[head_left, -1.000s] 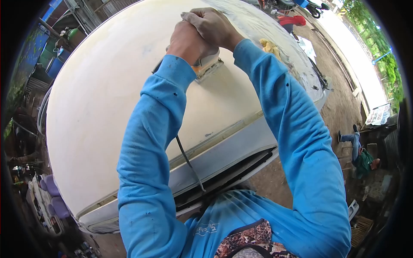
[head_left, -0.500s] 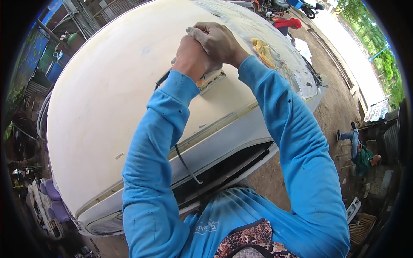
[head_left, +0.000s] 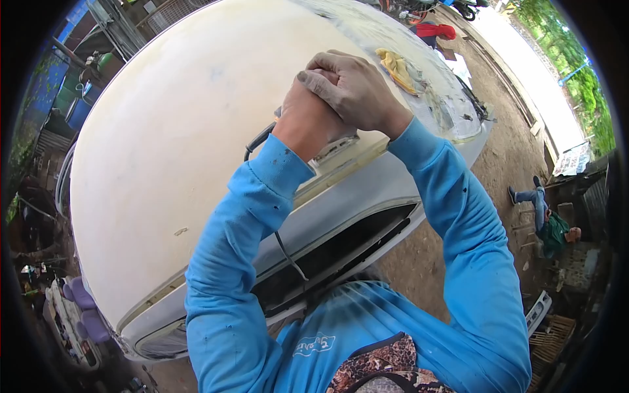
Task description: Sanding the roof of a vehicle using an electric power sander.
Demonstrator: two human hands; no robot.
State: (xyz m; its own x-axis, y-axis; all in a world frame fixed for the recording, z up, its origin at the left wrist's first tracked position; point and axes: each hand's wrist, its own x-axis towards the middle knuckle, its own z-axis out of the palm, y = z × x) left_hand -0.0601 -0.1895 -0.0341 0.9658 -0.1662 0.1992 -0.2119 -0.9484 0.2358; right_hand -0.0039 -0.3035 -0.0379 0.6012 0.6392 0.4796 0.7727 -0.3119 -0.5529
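Together at the frame's upper centre, the right hand (head_left: 360, 92) clasps over the left hand (head_left: 306, 119), which grips a mostly hidden corded tool (head_left: 335, 150) on a pale car roof (head_left: 164, 144); a yellow cloth (head_left: 396, 68) lies to their upper right.

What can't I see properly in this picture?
Head view:
- Most of the tool: under the left hand and right hand.
- Left fingertips: hidden by both hands.
- Middle of the cord: the left sleeve covers it.
- A motorbike: cut off by the top edge.
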